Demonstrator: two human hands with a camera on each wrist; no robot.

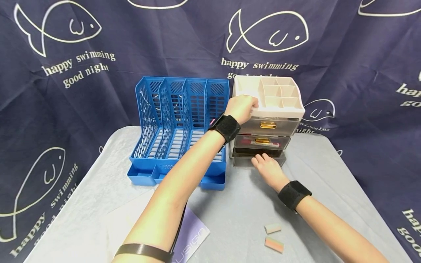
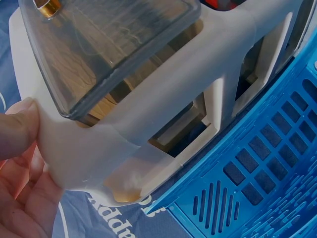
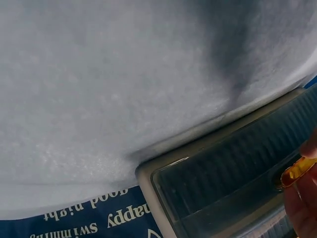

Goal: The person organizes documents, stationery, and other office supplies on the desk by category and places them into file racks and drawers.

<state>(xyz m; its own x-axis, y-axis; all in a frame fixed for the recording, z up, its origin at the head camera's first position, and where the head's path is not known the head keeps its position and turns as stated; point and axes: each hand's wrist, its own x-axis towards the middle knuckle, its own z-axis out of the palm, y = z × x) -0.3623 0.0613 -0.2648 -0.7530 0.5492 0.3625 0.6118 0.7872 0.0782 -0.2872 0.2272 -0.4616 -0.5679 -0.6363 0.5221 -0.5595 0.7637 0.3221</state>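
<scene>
A white desktop organizer (image 1: 284, 109) with see-through drawers stands at the back right. My left hand (image 1: 241, 108) grips its top front edge; in the left wrist view, the thumb and fingers of that hand (image 2: 22, 168) lie around the white rim. My right hand (image 1: 269, 168) is at the bottom drawer (image 1: 242, 162), which sits partly pulled out with its dark inside showing. In the right wrist view, the fingers pinch the drawer's gold handle (image 3: 297, 172). Above it are the middle drawer (image 1: 284, 143), with pink items inside, and the top drawer (image 1: 250, 126).
A blue file rack (image 1: 194, 166) with upright dividers stands against the organizer's left side. Two small eraser-like blocks, a pale one (image 1: 273, 228) and an orange one (image 1: 274, 244), lie at the front right. A purple-and-white folder or booklet (image 1: 194, 233) lies under my left forearm.
</scene>
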